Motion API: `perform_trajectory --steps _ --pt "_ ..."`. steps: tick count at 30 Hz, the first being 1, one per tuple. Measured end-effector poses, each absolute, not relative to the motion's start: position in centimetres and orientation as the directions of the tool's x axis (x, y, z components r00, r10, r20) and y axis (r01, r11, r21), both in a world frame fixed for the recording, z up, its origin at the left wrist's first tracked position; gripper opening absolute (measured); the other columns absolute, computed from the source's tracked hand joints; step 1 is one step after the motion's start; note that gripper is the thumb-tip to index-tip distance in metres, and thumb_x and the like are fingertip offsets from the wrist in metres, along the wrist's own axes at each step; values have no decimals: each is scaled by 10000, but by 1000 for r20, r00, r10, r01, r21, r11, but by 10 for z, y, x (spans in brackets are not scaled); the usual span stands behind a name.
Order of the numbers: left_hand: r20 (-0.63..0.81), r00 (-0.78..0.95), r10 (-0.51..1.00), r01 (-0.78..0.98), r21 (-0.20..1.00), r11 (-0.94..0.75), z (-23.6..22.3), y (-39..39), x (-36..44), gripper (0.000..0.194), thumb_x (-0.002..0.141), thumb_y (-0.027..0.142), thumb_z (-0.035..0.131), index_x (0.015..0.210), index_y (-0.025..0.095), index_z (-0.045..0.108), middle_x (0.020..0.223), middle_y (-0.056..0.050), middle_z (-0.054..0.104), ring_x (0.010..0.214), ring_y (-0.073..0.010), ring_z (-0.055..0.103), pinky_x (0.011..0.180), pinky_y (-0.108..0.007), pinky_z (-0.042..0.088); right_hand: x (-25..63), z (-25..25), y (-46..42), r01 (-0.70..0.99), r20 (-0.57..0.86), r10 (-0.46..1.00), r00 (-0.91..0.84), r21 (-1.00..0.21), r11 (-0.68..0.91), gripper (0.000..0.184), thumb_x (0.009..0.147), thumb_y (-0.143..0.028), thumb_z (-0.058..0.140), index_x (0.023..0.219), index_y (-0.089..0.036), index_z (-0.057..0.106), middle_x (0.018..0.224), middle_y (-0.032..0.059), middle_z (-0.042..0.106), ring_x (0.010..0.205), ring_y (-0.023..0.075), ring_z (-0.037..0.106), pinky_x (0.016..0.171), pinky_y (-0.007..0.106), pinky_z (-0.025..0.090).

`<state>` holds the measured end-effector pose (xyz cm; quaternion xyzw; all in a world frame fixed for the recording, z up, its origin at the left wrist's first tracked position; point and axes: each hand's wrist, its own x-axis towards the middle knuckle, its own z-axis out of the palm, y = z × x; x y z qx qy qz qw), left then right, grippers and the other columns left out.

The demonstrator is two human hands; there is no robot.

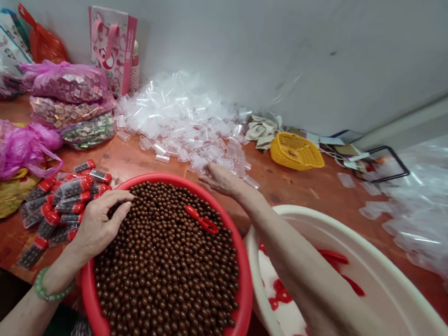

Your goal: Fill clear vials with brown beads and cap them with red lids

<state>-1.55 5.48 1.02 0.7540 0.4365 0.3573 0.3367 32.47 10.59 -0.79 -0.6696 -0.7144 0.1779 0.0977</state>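
Observation:
My left hand [102, 225] hangs over the edge of a wide red plastic basin [175, 178], its curled fingers at a heap of small brown balls [166, 278]. Whether it holds any balls is hidden. My right hand [218, 179] reaches past the basin's far rim, fingertips at the front of a large pile of clear plastic tubes [180, 127]. A small red plastic tool [201, 219] lies on the balls. Near my left wrist, red-capped clear tubes [62, 200] filled with dark contents lie heaped on the table.
A cream plastic tub [360, 239] holding red pieces sits under my right arm on the reddish wooden table [285, 190]. Pink bags of foil packets [66, 81] lie at left. A yellow basket [295, 151] stands by the wall, and clear plastic sheeting [430, 209] lies at right.

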Motion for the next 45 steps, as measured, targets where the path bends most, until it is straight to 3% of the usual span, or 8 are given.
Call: perform_trajectory --steps 5,9,16,23,28,34,39,45 --pt "17 400 917 254 959 -129 36 72 9 393 850 352 625 1182 142 606 1138 -117 671 1034 -224 646 941 -391 514 313 45 84 898 -67 993 -101 -436 62 244 969 -339 477 1056 -126 557 795 56 665 711 165 625 666 294 496" --pt "-36 582 812 0 999 44 43 76 38 667 778 296 704 1382 189 442 1343 -137 564 1102 -221 628 916 -362 527 274 69 51 790 -34 950 -309 -566 237 268 929 -390 499 1049 -160 565 854 66 683 729 185 628 656 297 481" --pt "137 593 794 27 982 -189 30 58 32 258 803 248 678 1045 163 645 1226 -98 607 1059 -209 625 938 -358 514 220 55 27 559 7 823 -568 -731 392 242 967 -330 466 1121 -166 556 1188 126 642 1115 232 599 983 386 458" --pt "271 604 750 472 636 -610 18 44 14 209 864 179 538 1062 117 560 1094 -154 623 1072 -265 579 962 -460 491 205 14 20 669 -57 851 -523 -645 368 216 956 -361 511 1001 -155 556 991 106 653 870 215 615 805 354 487" --pt "283 565 775 430 701 -569 8 47 9 454 917 182 463 1358 95 399 1144 -156 621 1053 -224 612 955 -416 513 208 7 15 695 -93 834 -544 -607 385 303 879 -351 653 1096 -159 567 1028 96 651 931 223 614 835 349 480" --pt "289 629 722 454 617 -643 7 54 -10 277 840 134 573 1115 97 580 1122 -141 658 1055 -231 620 952 -401 513 210 13 14 722 -110 841 -530 -579 379 270 891 -261 625 1129 -135 603 1031 105 657 958 219 620 852 345 475" --pt "164 757 633 551 360 -753 17 55 -13 178 850 90 513 987 85 627 1052 -148 641 1063 -274 576 960 -426 486 217 29 8 720 -106 848 -519 -589 367 358 872 -323 660 1185 -163 598 1034 82 684 932 210 639 819 328 480" --pt "-21 888 459 458 -18 -889 18 60 3 230 839 64 425 934 82 634 963 -162 601 970 -314 554 896 -478 459 229 51 -10 931 -359 861 -360 -193 309 98 795 -186 649 892 -188 661 909 105 686 784 259 662 658 351 466"
